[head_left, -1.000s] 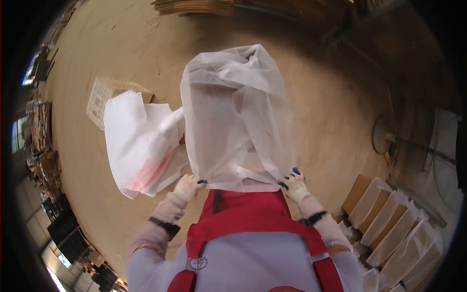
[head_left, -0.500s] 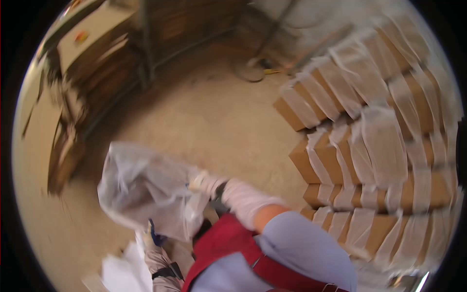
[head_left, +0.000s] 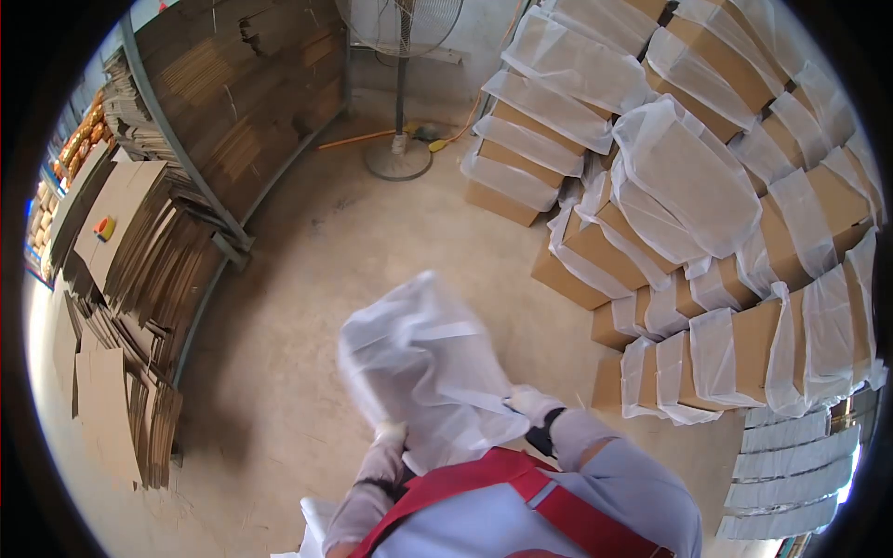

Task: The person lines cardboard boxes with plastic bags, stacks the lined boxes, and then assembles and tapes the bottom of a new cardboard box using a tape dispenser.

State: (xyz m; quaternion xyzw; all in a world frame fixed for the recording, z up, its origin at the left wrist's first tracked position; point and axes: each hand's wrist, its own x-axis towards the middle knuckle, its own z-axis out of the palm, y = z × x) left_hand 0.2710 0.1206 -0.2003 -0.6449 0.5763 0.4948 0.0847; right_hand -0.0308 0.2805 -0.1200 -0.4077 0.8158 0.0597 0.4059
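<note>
A translucent white plastic bag [head_left: 419, 349] hangs spread out in front of my body, its far end puffed with air above the floor. My gloved left hand [head_left: 391, 434] grips its near left edge, fingers closed. On the right edge of the same bag, my gloved right hand [head_left: 532, 404] is closed too, with a dark blue patch on the glove. Folds of plastic run between both hands. More white plastic [head_left: 314, 523] shows low at my left side, partly hidden by my arm.
At right stand rows of stacked cardboard boxes [head_left: 558, 270] with white plastic liners folded over them. Flattened cardboard [head_left: 130, 251] is piled at left beside a metal frame [head_left: 186, 130], an orange tape roll [head_left: 104, 228] on top. A pedestal fan [head_left: 398, 158] stands at the back.
My view has turned and sharpened. The bag has moved from left to the middle in front of me, its far end swung outward. Both hands still hold it.
</note>
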